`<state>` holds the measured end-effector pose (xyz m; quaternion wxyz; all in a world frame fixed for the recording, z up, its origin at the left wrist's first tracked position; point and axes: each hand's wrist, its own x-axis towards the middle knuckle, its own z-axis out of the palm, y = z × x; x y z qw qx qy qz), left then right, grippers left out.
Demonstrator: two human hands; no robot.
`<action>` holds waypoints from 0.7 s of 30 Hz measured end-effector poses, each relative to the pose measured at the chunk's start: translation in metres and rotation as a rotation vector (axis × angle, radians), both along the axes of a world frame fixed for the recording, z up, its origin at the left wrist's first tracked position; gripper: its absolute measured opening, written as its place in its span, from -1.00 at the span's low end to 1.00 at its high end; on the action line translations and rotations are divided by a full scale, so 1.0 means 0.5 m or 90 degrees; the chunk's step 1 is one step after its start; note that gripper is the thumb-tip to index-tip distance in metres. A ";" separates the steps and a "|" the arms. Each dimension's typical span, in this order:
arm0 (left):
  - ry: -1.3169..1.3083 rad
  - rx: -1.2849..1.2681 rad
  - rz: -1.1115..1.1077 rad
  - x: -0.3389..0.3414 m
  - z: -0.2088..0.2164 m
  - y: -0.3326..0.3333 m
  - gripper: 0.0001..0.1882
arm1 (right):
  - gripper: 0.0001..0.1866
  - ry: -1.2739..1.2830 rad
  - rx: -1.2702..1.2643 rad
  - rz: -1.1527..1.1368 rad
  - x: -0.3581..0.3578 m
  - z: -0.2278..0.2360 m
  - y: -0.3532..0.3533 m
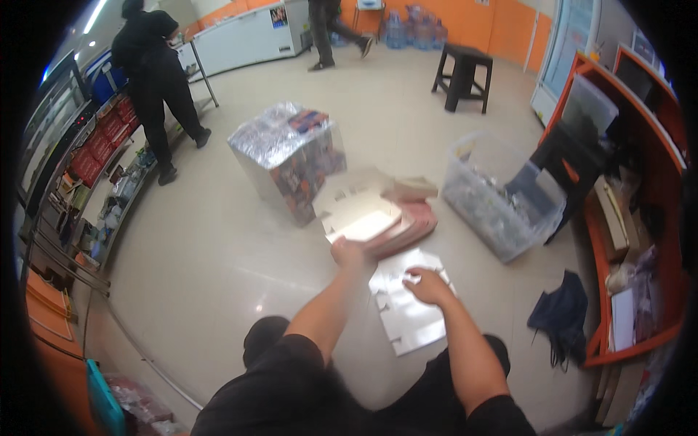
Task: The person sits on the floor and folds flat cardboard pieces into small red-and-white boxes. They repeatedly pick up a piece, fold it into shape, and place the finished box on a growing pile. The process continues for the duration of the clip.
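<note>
So you're crouching over a glossy pale tiled floor (218, 261) that's throwing back soft glare from the ceiling lights. Biggest thing near you is the boxy bundle (289, 158) wrapped in crinkly shiny plastic film, sitting just beyond the stack you're reaching at. Off to your right there's a clear plastic tub (502, 196), rectangular with rounded corners, holding what looks like small packets, too blurry to say more. Further right an orange shelf unit (640, 218) is curving with the lens, and a dark crumpled cloth (561, 314) is lying on the floor beside it. A squat black stool (463, 73) is standing way back.

Now the stuff you're actually handling. Your left hand (347, 253) is gripping the near edge of a flat white cardboard sheet (358, 211), which is lifting off a stack of pinkish flattened cartons (411, 218); the hand's motion-blurred, so the fingers are curling around that edge but I can't tell exactly how tight. Your right hand (429, 285) is lying palm down on a second white die-cut sheet (407, 305) flat on the floor right in front of your knees, fingers loosely spread and pressing on its upper end. That sheet's got little notches and tabs along its edges, smooth matte card.

Another person in dark clothes (156, 80) is standing at the left shelves, well apart from you.
</note>
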<state>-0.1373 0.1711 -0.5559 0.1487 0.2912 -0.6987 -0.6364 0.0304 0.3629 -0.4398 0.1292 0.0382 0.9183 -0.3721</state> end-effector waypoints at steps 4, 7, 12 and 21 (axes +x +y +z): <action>-0.173 -0.082 -0.095 -0.020 -0.016 0.087 -0.48 | -0.43 -0.043 0.014 0.023 0.023 -0.041 0.052; -0.326 -0.321 -0.230 -0.043 0.000 0.079 -0.22 | -0.36 -0.122 0.085 -0.027 0.034 -0.134 0.128; -0.404 -0.345 -0.550 -0.080 0.036 -0.008 0.09 | -0.03 -0.283 0.223 -0.268 0.060 -0.311 0.217; -0.389 -0.271 -0.504 0.033 0.235 0.043 -0.36 | -0.13 -0.413 0.286 -0.314 0.104 -0.321 0.219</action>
